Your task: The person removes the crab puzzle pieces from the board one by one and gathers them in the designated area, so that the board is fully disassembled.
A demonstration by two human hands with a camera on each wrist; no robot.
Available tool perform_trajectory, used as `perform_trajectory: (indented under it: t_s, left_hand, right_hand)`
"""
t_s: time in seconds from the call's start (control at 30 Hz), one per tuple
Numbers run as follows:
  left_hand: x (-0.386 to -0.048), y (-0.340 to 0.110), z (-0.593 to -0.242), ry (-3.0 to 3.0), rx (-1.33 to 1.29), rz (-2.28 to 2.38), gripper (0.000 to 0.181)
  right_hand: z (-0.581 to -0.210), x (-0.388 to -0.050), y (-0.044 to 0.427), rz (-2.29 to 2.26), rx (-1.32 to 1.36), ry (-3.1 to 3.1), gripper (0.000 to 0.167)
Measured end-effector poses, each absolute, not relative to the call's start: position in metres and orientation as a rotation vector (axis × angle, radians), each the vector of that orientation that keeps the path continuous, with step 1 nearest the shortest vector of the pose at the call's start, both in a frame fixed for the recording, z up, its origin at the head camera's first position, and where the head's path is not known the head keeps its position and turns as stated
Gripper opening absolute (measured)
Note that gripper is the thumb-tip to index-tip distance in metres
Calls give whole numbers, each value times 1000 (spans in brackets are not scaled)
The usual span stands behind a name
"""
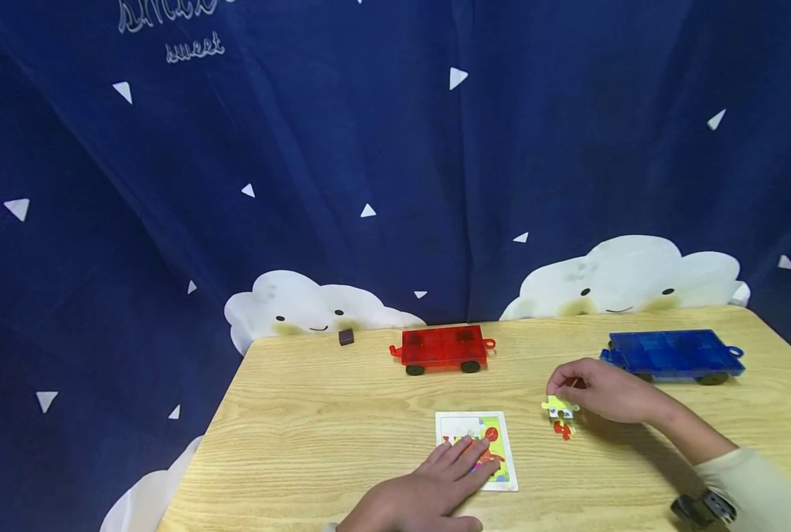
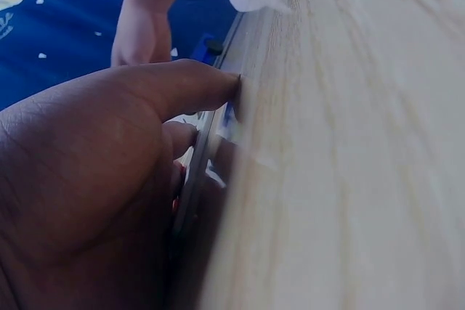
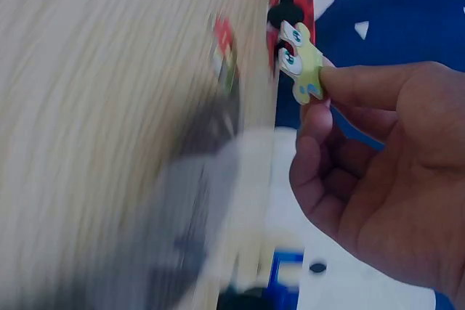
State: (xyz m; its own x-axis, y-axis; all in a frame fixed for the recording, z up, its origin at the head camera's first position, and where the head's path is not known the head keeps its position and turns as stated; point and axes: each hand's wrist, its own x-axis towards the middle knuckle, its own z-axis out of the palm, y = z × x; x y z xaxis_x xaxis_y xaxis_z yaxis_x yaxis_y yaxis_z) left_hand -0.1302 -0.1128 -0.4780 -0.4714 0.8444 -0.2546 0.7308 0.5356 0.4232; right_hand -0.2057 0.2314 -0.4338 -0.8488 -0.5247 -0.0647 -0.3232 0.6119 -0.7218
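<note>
My left hand (image 1: 429,488) rests on a small jigsaw puzzle board (image 1: 460,427), its fingers stretched out over the printed picture. The white-bordered board lies on the table, partly hidden by that hand. To its right, my right hand (image 1: 605,388) pinches a yellow jigsaw piece (image 3: 309,67) between thumb and fingertips, above the tabletop. Printed eyes show on this piece in the right wrist view. Just below it in the head view appears a red jigsaw piece (image 1: 562,430), which looks blurred on the table in the right wrist view.
A red toy wagon (image 1: 442,347) stands behind the puzzle board, and a blue toy wagon (image 1: 675,353) is beyond the right hand. A small dark block (image 1: 346,337) sits by the back edge of the wooden table (image 1: 302,428). Behind hangs a blue curtain (image 1: 369,148).
</note>
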Motion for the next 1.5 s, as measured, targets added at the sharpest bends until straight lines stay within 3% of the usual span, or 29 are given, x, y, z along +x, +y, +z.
perform_trajectory:
  t_s: [0.3,0.67,0.97,1.17,1.5]
  left_hand:
    - [-131,-113,-481,2361,1326,354,74]
    - [-131,-114,-479,2365,1328,351,74]
    - [-130,-115,-479,2389,1350,335,74]
    - [-129,-114,-478,2376,1332,321,74]
    - [-128,-115,-478,2370,1319,328,73]
  right_hand:
    - [-442,-195,284,-1020,-695,2509,14]
    - [-452,-201,300,-993,-672,2513,15]
    - [-453,-200,298,-949,-605,2559,11]
    - [-452,-200,291,-998,-802,2589,10]
    - [-439,-205,230,-1146,-879,2474,12]
